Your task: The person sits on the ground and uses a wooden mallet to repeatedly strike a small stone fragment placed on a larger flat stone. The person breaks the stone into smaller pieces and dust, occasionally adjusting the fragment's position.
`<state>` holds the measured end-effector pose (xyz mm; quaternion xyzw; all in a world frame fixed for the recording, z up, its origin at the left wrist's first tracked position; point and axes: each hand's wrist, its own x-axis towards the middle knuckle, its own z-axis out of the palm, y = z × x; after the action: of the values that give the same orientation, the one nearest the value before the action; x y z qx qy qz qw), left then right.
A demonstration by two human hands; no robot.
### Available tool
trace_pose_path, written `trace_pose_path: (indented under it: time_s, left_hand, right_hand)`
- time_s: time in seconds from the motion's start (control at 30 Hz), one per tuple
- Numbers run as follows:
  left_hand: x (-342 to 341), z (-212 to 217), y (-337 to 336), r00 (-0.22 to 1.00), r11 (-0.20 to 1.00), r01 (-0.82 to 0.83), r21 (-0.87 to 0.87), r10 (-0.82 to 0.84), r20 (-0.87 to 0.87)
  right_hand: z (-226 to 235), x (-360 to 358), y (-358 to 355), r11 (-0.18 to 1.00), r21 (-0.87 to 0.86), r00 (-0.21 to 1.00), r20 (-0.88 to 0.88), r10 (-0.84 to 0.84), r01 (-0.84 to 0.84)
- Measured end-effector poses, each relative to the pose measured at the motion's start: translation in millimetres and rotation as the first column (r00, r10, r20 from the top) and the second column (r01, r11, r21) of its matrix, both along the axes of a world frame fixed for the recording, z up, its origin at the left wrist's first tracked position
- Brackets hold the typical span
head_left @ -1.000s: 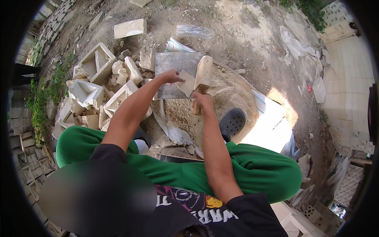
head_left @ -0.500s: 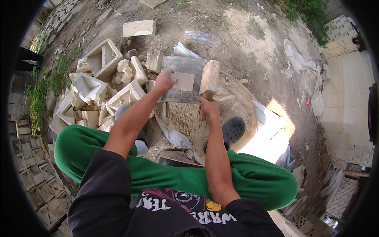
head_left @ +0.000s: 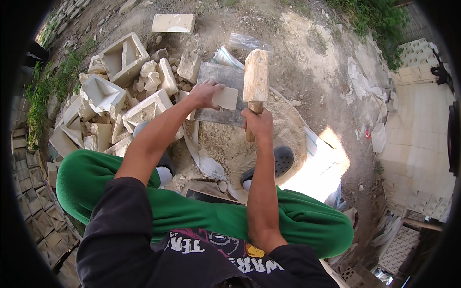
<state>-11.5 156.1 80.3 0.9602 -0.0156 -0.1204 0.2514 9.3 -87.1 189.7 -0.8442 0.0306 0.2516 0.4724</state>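
A flat pale piece of block (head_left: 225,98) is gripped at its left edge by my left hand (head_left: 205,94), over a grey slab (head_left: 211,72). My right hand (head_left: 258,121) is wrapped round the handle of a wooden mallet (head_left: 256,77). The mallet's thick head points away from me, just right of the pale piece and apart from it. Part of the slab is hidden behind my left hand and the piece.
Broken cream-coloured blocks (head_left: 158,110) are heaped at the left, with a hollow block (head_left: 126,58) behind. Crushed rubble (head_left: 221,139) on a white sack (head_left: 206,165) spreads between my feet. A single block (head_left: 174,23) lies farther off, near clear plastic (head_left: 249,42).
My left hand has shifted its hold onto the pale piece, which now appears tilted. The mallet has come up, its head now more upright and facing me.
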Motion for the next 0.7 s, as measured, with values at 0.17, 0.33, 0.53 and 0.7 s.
trace_pose_path:
  time_s: [0.17,0.33,0.53,0.7]
  left_hand:
    - [-9,-4,-7,0.986,0.992,-0.122,0.017,0.119,0.116]
    - [-12,-6,-6,0.986,0.987,-0.159,0.024,0.158,0.062]
    - [-17,-20,16,0.987,0.989,-0.133,-0.069,0.139,0.081]
    - [-17,-7,11,0.991,0.994,-0.097,-0.053,0.102,0.091]
  right_hand:
    - [-4,-3,0,0.995,0.016,0.993,-0.064,-0.096,0.098]
    - [9,-6,5,0.987,0.088,0.990,-0.071,-0.126,0.132]
    - [19,-16,26,0.953,0.293,0.994,0.045,-0.099,0.081]
    - [-94,-43,15,0.999,0.039,1.000,-0.009,0.010,-0.010]
